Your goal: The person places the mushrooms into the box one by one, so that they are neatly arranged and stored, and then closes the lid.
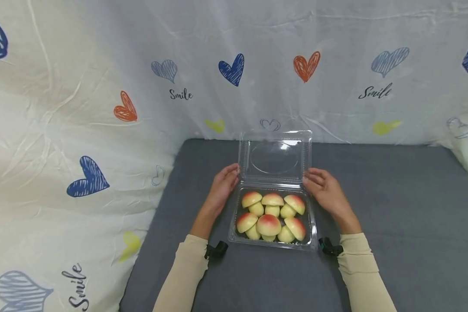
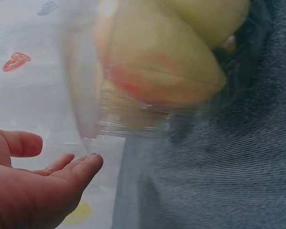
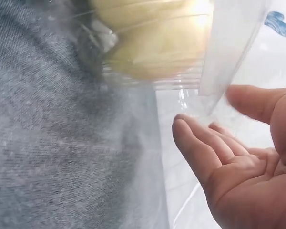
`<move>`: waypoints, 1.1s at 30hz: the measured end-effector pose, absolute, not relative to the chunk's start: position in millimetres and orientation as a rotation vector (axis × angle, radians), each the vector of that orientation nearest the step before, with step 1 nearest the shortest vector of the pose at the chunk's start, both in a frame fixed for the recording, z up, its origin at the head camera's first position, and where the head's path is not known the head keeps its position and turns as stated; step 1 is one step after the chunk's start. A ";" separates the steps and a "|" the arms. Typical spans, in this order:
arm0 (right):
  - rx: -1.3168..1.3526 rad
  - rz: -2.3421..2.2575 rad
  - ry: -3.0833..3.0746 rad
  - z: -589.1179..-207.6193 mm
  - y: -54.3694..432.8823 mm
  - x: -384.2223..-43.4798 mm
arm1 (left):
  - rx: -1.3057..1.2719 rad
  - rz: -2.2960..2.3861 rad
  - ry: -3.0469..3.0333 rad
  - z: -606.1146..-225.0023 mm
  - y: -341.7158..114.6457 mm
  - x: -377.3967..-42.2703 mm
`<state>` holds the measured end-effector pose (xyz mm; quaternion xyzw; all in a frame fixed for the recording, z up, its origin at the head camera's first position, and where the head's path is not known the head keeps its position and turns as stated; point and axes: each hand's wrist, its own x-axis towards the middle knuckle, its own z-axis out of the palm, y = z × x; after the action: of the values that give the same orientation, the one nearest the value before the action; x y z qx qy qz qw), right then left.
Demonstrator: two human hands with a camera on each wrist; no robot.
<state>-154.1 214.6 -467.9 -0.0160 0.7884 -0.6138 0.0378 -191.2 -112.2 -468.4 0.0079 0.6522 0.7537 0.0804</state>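
Observation:
A clear plastic clamshell box (image 1: 234, 236) lies on the grey cloth with its hinged lid (image 1: 274, 158) raised at the back. Several pale yellow mushroom-shaped pieces (image 1: 268, 225) with red-tinted caps fill the base in two rows. At the lid's left edge is my left hand (image 1: 221, 187), fingers nearly straight and thumb apart from them in the left wrist view. My right hand (image 1: 327, 190) is at the lid's right edge, its fingers extended. In the right wrist view, the lid's edge comes between that thumb and the fingertips; whether they touch it I cannot tell.
Grey cloth (image 1: 405, 216) covers the table and extends to both sides of the box. A white curtain (image 1: 265, 34) printed with hearts and "Smile" hangs behind and along the left. Black wrist bands (image 1: 216, 250) sit over both beige sleeves (image 1: 187, 268).

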 end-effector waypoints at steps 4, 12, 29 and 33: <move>-0.061 -1.818 2.545 -460.2 213.0 -152.2 | 0.078 2.289 1.970 -462.1 -112.9 -187.8; -0.068 -1.830 2.697 -439.4 209.8 -145.8 | 0.213 2.311 2.014 -443.0 -112.7 -181.6; -0.227 -2.062 2.768 -400.7 199.8 -122.9 | 0.465 2.369 2.113 -413.1 -117.7 -155.8; -0.247 -2.077 2.797 -395.9 198.3 -114.2 | 0.541 2.394 2.130 -410.4 -117.5 -146.7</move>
<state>-114.2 198.3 -395.9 -0.0697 0.7885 -0.5856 -0.1746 -146.7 -117.5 -410.4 0.1663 0.6544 0.7357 -0.0541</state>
